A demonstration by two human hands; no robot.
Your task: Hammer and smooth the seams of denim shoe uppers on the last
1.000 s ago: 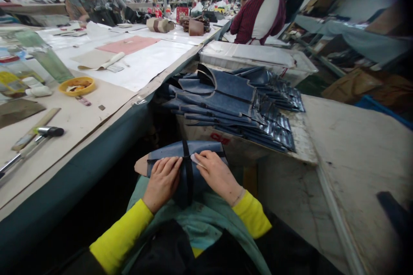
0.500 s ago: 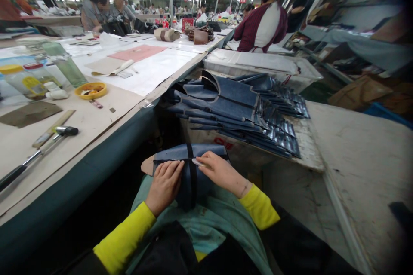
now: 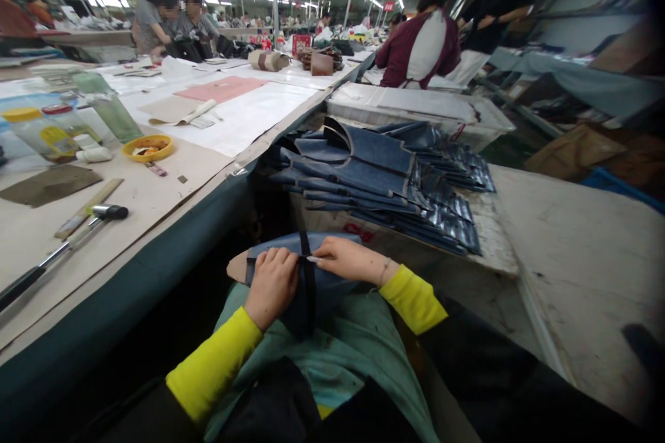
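Observation:
A blue piece with black strips [image 3: 332, 294] lies across my lap, over a green apron [image 3: 343, 346]. A tan board end [image 3: 237, 268] sticks out at its left. My left hand [image 3: 273, 284] rests on the blue piece with its fingers bent and together on the black strip; whether they pinch the material is hidden. My right hand [image 3: 350, 261] is closed on a small pale flat tool [image 3: 313, 259], whose tip points left and touches the piece where the strips cross, close to my left fingertips.
Stacked blue pieces [image 3: 374, 159] lie on a worn surface ahead. The left table [image 3: 171, 187] bears a hammer [image 3: 109, 212], a yellow dish [image 3: 148, 148], jars and a green bottle [image 3: 117, 114]. A person in maroon [image 3: 451, 41] sits ahead; another stands behind.
My left hand has shifted slightly right and up, its fingers more bent. My right hand has turned flatter, the tool tip a little further left. The standing person shows more fully.

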